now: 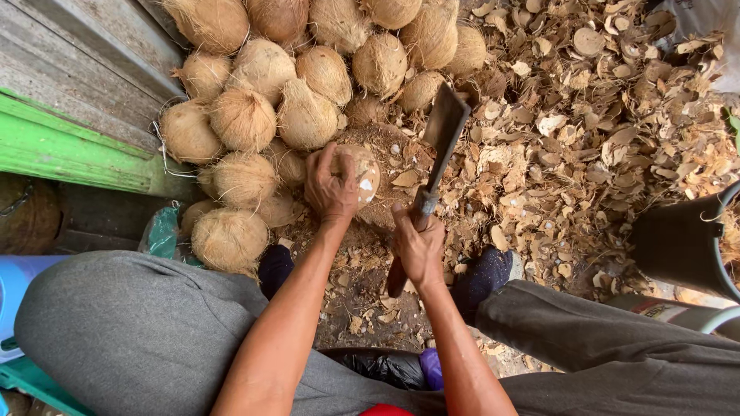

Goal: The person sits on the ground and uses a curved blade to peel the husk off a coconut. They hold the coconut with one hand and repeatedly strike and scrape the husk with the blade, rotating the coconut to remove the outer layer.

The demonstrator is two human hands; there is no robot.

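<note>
The coconut (356, 171) sits on the ground between the person's feet, at the near edge of the heap, its husk partly stripped so that a pale patch of shell shows on the side facing the blade. The left hand (330, 185) lies over its top and left flank, fingers curled and pressed against the fibre, thumb up along the crown — a steadying grip, not a lift. The right hand (418, 248) is wrapped tight around the handle of the cleaver (441, 135), all fingers closed on the wood, the broad dark blade raised and tilted up and away over the nut.

To do this step well, it seems wise to keep the left fingers well back on the far side of the nut, away from the pale patch where the edge would land, and to turn the nut a little between strokes so each cut meets fresh husk. Short, glancing cuts likely shave fibre off without cracking the shell — a heavy, square blow could split it or skid off the round surface toward the holding hand.

Behind the nut the pile of unhusked coconuts (262, 85) rises against a grey and green wall (69, 146). To the right spreads a carpet of dry husk chips (601, 131), with a black bucket (682, 243) at its edge. Both knees, in grey trousers (139, 331), frame the work.
</note>
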